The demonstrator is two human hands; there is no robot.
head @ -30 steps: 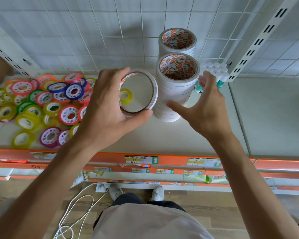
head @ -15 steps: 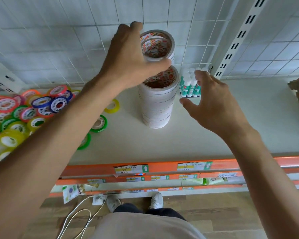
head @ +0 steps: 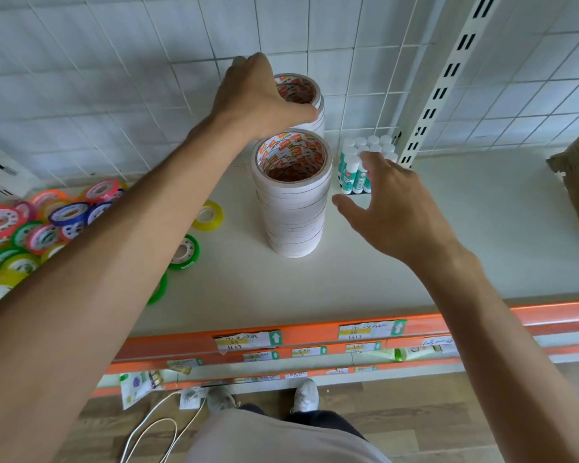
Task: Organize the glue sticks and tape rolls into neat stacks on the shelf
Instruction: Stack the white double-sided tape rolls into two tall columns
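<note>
White tape roll (head: pixel 300 91) gripped by left hand (head: pixel 261 98) atop rear stack (head: pixel 316 123) near shelf (head: pixel 448 245) back edge; right hand (head: pixel 391 208) fingers spread, empty.

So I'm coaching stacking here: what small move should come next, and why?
Probably let go: the left hand grips the top roll, which already sits on the rear stack. The right hand hovers open by the front stack.

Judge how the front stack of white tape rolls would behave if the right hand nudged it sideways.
The front stack is tall for its narrow base, so it would probably tip or shear. Its rolls sit slightly uneven and look loose, so upper ones may slide off. It stands free of the right hand, and the shelf looks smooth, so it might skid first.
</note>
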